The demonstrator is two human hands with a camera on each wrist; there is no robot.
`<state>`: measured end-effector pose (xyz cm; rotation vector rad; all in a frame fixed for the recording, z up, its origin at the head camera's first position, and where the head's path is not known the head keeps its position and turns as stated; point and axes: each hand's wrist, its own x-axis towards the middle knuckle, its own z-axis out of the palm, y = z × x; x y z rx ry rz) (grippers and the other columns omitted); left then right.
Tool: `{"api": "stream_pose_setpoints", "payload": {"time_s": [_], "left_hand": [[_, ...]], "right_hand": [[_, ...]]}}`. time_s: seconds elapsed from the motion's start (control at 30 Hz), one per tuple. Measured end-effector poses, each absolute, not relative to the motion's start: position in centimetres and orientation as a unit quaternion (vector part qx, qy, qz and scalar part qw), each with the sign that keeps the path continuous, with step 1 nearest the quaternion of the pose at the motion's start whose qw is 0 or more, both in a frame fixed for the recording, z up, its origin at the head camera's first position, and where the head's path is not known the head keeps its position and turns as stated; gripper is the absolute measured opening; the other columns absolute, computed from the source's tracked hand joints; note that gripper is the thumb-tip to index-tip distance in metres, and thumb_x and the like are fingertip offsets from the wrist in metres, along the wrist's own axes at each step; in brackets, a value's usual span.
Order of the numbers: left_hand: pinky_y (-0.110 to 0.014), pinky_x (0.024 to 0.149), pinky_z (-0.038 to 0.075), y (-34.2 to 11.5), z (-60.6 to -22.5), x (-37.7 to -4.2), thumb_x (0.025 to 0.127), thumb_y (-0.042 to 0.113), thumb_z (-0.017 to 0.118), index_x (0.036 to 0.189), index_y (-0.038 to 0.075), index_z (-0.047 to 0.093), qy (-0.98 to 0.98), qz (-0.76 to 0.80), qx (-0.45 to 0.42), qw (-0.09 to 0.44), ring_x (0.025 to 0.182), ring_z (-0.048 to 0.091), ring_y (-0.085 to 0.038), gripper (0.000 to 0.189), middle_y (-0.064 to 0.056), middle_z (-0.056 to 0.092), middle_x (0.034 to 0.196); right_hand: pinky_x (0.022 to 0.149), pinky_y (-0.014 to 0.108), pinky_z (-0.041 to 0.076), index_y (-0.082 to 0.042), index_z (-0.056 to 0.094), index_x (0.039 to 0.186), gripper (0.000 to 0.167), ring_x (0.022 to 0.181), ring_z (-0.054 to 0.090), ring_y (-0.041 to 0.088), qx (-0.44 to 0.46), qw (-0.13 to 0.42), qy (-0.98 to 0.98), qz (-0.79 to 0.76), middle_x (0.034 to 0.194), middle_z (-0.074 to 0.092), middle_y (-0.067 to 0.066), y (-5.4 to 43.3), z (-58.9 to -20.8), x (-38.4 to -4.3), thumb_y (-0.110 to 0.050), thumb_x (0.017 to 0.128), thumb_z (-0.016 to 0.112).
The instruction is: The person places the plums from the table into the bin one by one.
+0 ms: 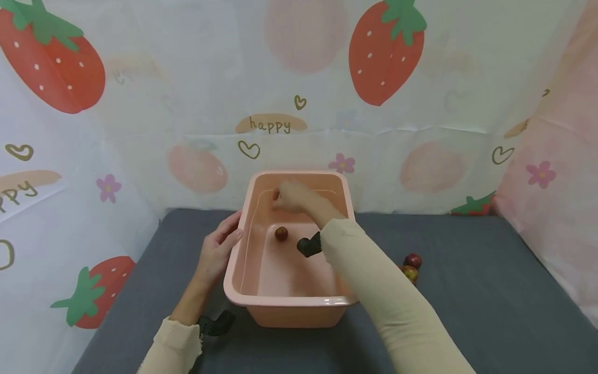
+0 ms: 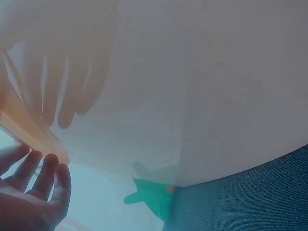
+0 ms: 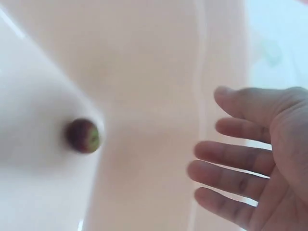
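A pink plastic basin [image 1: 289,300] stands on the dark table. Inside, on its bottom, lies one small dark red plum [image 1: 281,234]; the right wrist view shows a green patch on this plum [image 3: 83,136]. My right hand [image 1: 296,197] hangs inside the basin near its far wall, beyond the plum. Nothing is in this hand [image 3: 255,159], and its fingers are loosely spread, apart from the plum. At the basin's left side, the fingertips of my left hand [image 1: 218,246] touch the rim from outside. The left wrist view shows those fingers [image 2: 48,168] slightly bent against the edge.
To the right of the basin, a few more plums [image 1: 413,261] lie together on the dark tabletop [image 1: 467,306], partly hidden by my right sleeve [image 1: 388,306]. A strawberry-printed curtain [image 1: 187,93] encloses the back and sides.
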<state>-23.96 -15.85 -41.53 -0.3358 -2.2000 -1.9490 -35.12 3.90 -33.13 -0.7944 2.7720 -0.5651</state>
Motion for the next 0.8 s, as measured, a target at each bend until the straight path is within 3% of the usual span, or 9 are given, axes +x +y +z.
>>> {"api": "stream_pose_setpoints", "payload": {"time_s": [0.1, 0.17, 0.47, 0.8], "left_hand": [[-0.011, 0.087, 0.051, -15.9, -41.6, -24.0, 0.100, 0.014, 0.053, 0.144, 0.004, 0.046, -0.740, -0.657, -0.112, 0.091, 0.111, 0.055, 0.008, 0.046, -0.017, 0.045, 0.148], [-0.011, 0.087, 0.051, -15.9, -41.6, -24.1, 0.100, 0.014, 0.053, 0.144, 0.003, 0.046, -0.739, -0.658, -0.113, 0.092, 0.112, 0.055, 0.007, 0.046, -0.017, 0.045, 0.148], [-0.014, 0.086, 0.053, -15.6, -42.0, -24.2, 0.100, 0.013, 0.054, 0.145, 0.003, 0.045, -0.723, -0.675, -0.120, 0.086, 0.110, 0.058, 0.005, 0.047, -0.020, 0.046, 0.146], [-0.013, 0.086, 0.053, -15.6, -41.5, -23.7, 0.099, 0.014, 0.056, 0.144, 0.004, 0.046, -0.729, -0.671, -0.101, 0.088, 0.108, 0.058, 0.005, 0.048, -0.018, 0.048, 0.144]], "right_hand": [[0.092, 0.033, 0.051, -0.007, 0.068, 0.116, 0.030, 0.101, 0.062, 0.018, -0.282, 0.113, 0.932, -0.199, 0.112, 0.068, 0.005, 4.4, -31.6, -34.3, -0.027, 0.094, 0.064], [0.096, 0.036, 0.051, -0.007, 0.067, 0.120, 0.034, 0.108, 0.062, 0.022, -0.290, 0.117, 0.927, -0.207, 0.118, 0.067, 0.009, 4.8, -30.5, -33.9, -0.028, 0.095, 0.064], [0.085, 0.037, 0.052, -0.008, 0.067, 0.117, 0.033, 0.095, 0.062, 0.022, -0.305, 0.058, 0.920, -0.239, 0.104, 0.069, 0.008, 10.1, -27.4, -32.1, -0.032, 0.094, 0.064], [0.083, 0.039, 0.055, -0.005, 0.067, 0.118, 0.033, 0.092, 0.063, 0.021, -0.285, -0.013, 0.917, -0.280, 0.106, 0.070, 0.011, 17.8, -26.1, -29.4, -0.027, 0.093, 0.066]]}}
